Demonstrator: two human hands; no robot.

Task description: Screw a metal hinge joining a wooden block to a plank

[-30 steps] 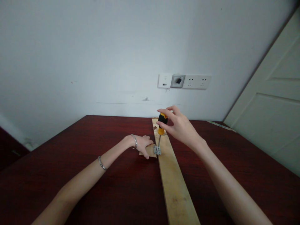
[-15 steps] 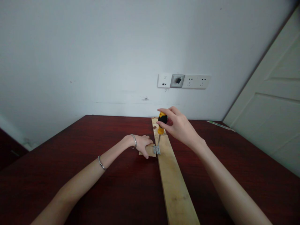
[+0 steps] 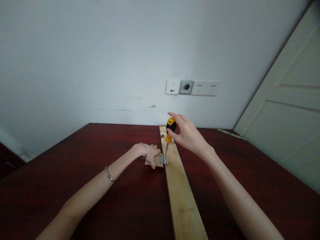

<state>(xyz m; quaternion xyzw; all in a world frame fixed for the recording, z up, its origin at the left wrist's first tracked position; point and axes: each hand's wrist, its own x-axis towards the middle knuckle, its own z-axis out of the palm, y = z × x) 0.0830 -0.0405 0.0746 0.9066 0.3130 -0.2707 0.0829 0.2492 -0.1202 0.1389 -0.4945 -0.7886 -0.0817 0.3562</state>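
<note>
My right hand (image 3: 186, 133) pinches the black and yellow handle of a screwdriver (image 3: 171, 126) between thumb and fingers, its index finger raised over the top. The shaft slants down to a small metal hinge (image 3: 164, 159), the tip meeting its right leaf; any screw there is too small to make out. That leaf lies on a long wooden plank (image 3: 180, 186), the other on a small wooden piece (image 3: 158, 161) at the plank's left edge. Across this small piece, my left hand (image 3: 151, 155) holds it down, thumb at the near side and fingers at the far side.
The plank runs front to back over a dark red tabletop (image 3: 120, 203). Behind the table stands a white wall with socket plates (image 3: 205, 88) and a black plug (image 3: 186, 86). A pale door (image 3: 285, 113) is at right. A thin printed strip (image 3: 231, 134) lies at the back right.
The whole view has shifted slightly, so things appear a little further left. My right index finger has lifted a little from the screwdriver's top. My left hand stays on the small wooden piece.
</note>
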